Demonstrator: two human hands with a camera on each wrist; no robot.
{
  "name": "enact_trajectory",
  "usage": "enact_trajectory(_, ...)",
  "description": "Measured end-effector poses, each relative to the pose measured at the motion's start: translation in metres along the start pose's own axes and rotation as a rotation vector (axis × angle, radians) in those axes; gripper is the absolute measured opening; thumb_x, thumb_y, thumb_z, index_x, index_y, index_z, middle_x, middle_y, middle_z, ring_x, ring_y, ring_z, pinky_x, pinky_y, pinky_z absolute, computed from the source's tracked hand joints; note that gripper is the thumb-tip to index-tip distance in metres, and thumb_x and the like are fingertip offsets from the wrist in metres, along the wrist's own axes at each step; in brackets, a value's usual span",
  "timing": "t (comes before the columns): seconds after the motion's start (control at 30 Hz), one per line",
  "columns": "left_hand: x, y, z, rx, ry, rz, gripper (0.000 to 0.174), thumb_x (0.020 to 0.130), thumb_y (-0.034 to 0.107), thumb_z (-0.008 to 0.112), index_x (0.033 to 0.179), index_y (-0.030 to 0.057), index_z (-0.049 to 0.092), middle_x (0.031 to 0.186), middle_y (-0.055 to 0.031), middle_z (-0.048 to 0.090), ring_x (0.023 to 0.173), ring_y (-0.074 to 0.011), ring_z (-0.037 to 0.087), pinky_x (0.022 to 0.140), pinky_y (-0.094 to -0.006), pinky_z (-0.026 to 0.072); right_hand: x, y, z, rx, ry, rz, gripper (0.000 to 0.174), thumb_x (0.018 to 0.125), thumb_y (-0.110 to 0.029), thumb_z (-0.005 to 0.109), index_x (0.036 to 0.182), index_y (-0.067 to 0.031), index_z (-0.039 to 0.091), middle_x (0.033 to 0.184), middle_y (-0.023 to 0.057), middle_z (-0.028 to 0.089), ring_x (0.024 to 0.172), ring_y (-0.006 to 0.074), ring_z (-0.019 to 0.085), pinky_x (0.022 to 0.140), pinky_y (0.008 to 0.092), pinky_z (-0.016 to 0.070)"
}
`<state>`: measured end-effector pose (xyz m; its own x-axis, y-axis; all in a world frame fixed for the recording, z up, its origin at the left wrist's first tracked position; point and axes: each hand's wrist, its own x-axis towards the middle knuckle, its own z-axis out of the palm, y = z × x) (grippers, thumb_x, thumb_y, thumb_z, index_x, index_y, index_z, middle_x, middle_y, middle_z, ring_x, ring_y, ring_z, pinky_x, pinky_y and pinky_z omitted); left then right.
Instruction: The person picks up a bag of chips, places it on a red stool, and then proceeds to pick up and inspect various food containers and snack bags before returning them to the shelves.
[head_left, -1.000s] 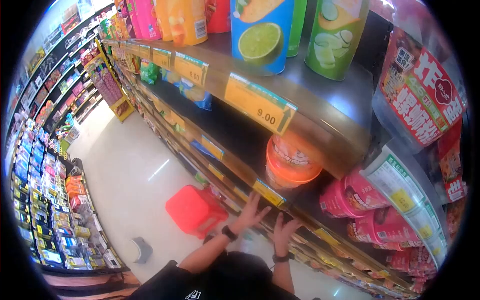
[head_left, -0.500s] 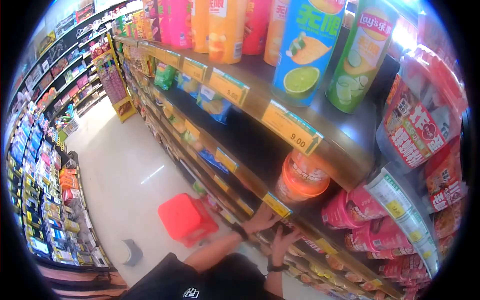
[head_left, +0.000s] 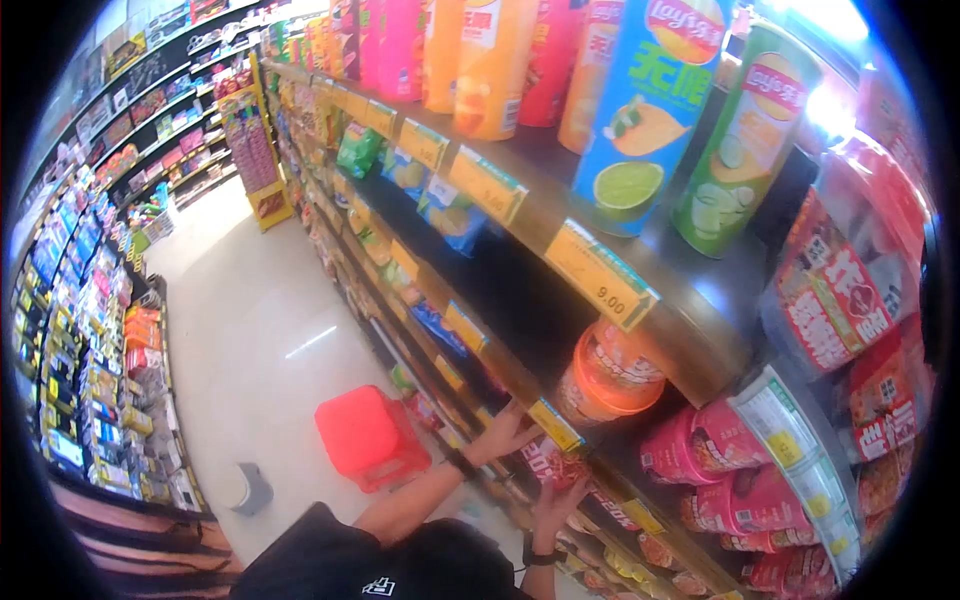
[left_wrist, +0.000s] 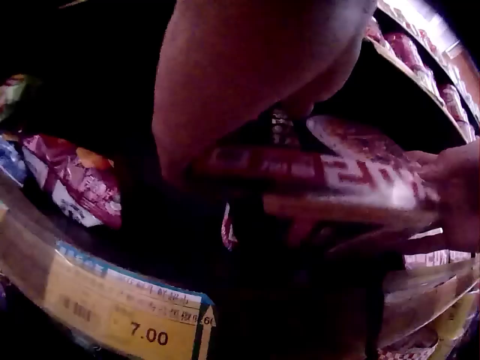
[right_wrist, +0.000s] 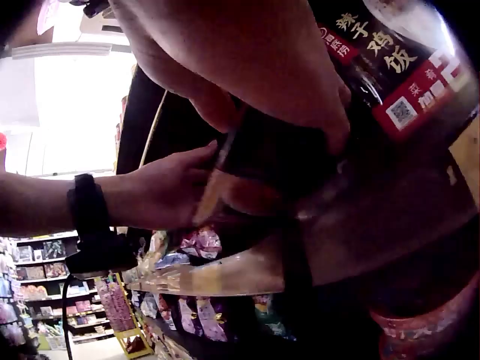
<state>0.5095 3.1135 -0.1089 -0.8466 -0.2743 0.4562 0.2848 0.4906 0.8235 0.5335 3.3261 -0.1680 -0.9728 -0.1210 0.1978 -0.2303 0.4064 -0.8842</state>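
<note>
A box with a red printed edge (head_left: 545,462) (left_wrist: 360,174) is at the shelf below the orange tub (head_left: 612,375). My left hand (head_left: 503,436) (left_wrist: 255,75) grips one end; in the right wrist view this hand (right_wrist: 161,187) has its fingers at the box's edge. The other end is pinched by my right hand (head_left: 557,507) (left_wrist: 456,184), which arches over the box in the right wrist view (right_wrist: 240,64). Its fingertips are partly hidden in shadow. Beside it shows a dark box with a red label (right_wrist: 427,101).
Chip canisters (head_left: 655,120) stand on the upper shelf, above a 9.00 price tag (head_left: 602,275). Pink tubs (head_left: 700,440) and hanging red bags (head_left: 835,300) are at the right. A red stool (head_left: 370,435) and a grey object (head_left: 245,488) are on the aisle floor.
Both hands have moved from spread and empty, outside the shelf edge, to gripping the box between them. The head view has shifted, showing more of the canisters.
</note>
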Motion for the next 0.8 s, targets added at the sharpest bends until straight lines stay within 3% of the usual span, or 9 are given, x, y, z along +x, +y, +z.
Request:
enact_trajectory(0.03,-0.004,0.008,-0.006,0.086,0.106,0.051,0.05,0.086,0.021,0.068,0.13,0.0042,0.05,0.114,-0.0183,0.052,0.098,-0.0331,0.057,0.083,-0.0367,0.0487,-0.004,-0.007,0.002,0.033,-0.007,0.048,0.077,0.089,-0.018,0.066,0.148,0.0025,0.021,0.154,0.0275,0.017,0.144,0.0386,0.015,0.115,0.048,0.0171)
enact_trajectory(0.17,-0.028,0.01,-0.034,0.083,0.144,-0.143,0.055,0.088,0.026,0.066,0.131,-0.003,0.046,0.099,-0.0167,0.051,0.087,-0.0294,0.055,0.077,-0.0368,0.0467,-0.003,-0.045,0.003,0.114,-0.141,-0.069,0.08,0.089,-0.019,0.066,0.148,0.005,0.019,0.153,0.026,0.02,0.142,0.0364,0.019,0.115,0.0452,0.0168)
enact_trajectory(0.2,-0.036,0.017,-0.046,0.031,0.097,-0.325,0.058,0.088,0.027,0.066,0.131,-0.006,0.045,0.1,-0.0171,0.051,0.089,-0.0297,0.054,0.08,-0.0369,0.0451,-0.002,-0.056,0.004,0.151,-0.178,-0.061,0.08,0.089,-0.022,0.066,0.147,0.0065,0.019,0.152,0.0265,0.02,0.142,0.0368,0.019,0.115,0.0454,0.0162)
enact_trajectory(0.27,-0.056,0.014,-0.07,0.07,0.137,-0.264,0.057,0.088,0.027,0.066,0.131,-0.0059,0.045,0.101,-0.0176,0.051,0.091,-0.0299,0.054,0.081,-0.0373,0.0445,-0.003,-0.068,0.013,0.403,-0.248,0.011,0.081,0.088,-0.02,0.067,0.148,0.0055,0.019,0.152,0.0236,0.024,0.14,0.031,0.025,0.115,0.041,0.0188)
enact_trajectory(0.33,-0.073,0.008,-0.094,0.15,0.171,-0.198,0.058,0.089,0.026,0.066,0.133,-0.0046,0.044,0.105,-0.0191,0.052,0.094,-0.0307,0.053,0.084,-0.0384,0.0436,-0.003,-0.081,0.02,0.278,-0.375,0.011,0.08,0.087,-0.017,0.066,0.149,0.0035,0.019,0.15,0.0222,0.028,0.138,0.0286,0.029,0.114,0.0385,0.0212)
enact_trajectory(0.43,-0.096,0.027,-0.138,0.193,0.137,-0.362,0.062,0.089,0.028,0.067,0.136,-0.004,0.042,0.108,-0.02,0.052,0.095,-0.0306,0.053,0.084,-0.0392,0.0441,-0.008,-0.1,0.044,0.239,-0.534,0.047,0.08,0.086,-0.013,0.065,0.15,0.0001,0.019,0.147,0.0199,0.037,0.133,0.0264,0.038,0.111,0.0362,0.028)
enact_trajectory(0.47,-0.106,0.025,-0.147,0.246,0.221,-0.27,0.068,0.088,0.029,0.068,0.139,-0.0044,0.038,0.109,-0.0207,0.051,0.094,-0.0314,0.054,0.084,-0.0395,0.0448,-0.01,-0.111,0.053,0.234,-0.613,0.096,0.08,0.086,-0.013,0.064,0.15,0.0,0.018,0.147,0.0195,0.037,0.133,0.026,0.039,0.11,0.0362,0.0291)
enact_trajectory(0.6,-0.167,-0.01,-0.19,0.191,0.168,-0.692,0.077,0.085,0.033,0.07,0.141,-0.0049,0.034,0.112,-0.0247,0.052,0.1,-0.0363,0.055,0.088,-0.0402,0.0461,-0.019,-0.103,0.115,0.433,-1.009,0.117,0.078,0.088,-0.01,0.063,0.15,-0.0014,0.017,0.142,0.0146,0.043,0.13,0.022,0.042,0.108,0.035,0.0331)
enact_trajectory(0.8,-0.278,-0.105,-0.229,0.221,0.199,-0.832,0.082,0.081,0.038,0.071,0.142,0.0017,0.03,0.115,-0.0277,0.052,0.106,-0.0398,0.054,0.091,-0.046,0.0446,-0.057,-0.093,0.216,0.611,-1.262,0.322,0.071,0.088,-0.012,0.065,0.145,0.0,0.027,0.137,0.0101,0.047,0.125,0.0181,0.045,0.106,0.0326,0.0362)
